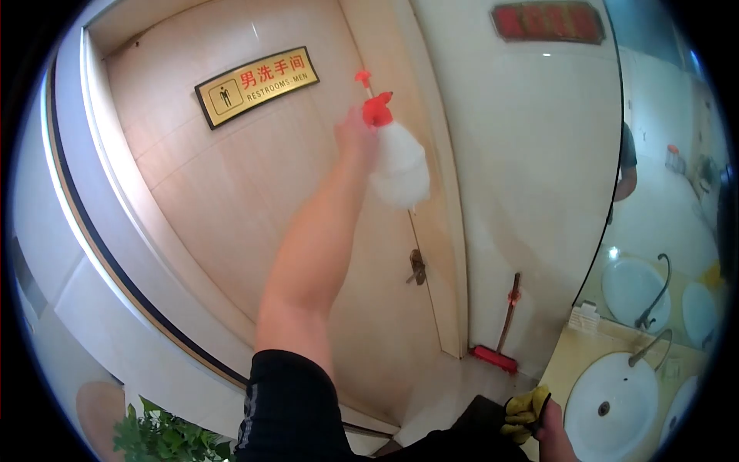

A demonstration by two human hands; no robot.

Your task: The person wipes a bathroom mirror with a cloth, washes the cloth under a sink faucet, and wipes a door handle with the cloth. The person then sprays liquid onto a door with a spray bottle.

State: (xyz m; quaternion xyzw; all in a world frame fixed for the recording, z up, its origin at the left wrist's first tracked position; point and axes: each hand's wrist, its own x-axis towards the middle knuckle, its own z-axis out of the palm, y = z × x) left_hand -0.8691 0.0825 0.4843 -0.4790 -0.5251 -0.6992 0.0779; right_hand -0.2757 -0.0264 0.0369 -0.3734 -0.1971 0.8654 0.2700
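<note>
My left hand, at the end of my outstretched arm, grips a pump spray bottle near its neck. The bottle has a red head with a red plunger on top and a whitish translucent body; it is tilted in front of the restroom door. Slight blur hides how the fingers sit on it. Low at the right, my right hand is closed on a crumpled yellow-and-black cloth, possibly a glove, beside the washbasin counter.
A gold restroom sign is on the door, with a door handle lower down. A red broom leans on the wall. At right are a white basin, a curved faucet and a mirror. A plant stands lower left.
</note>
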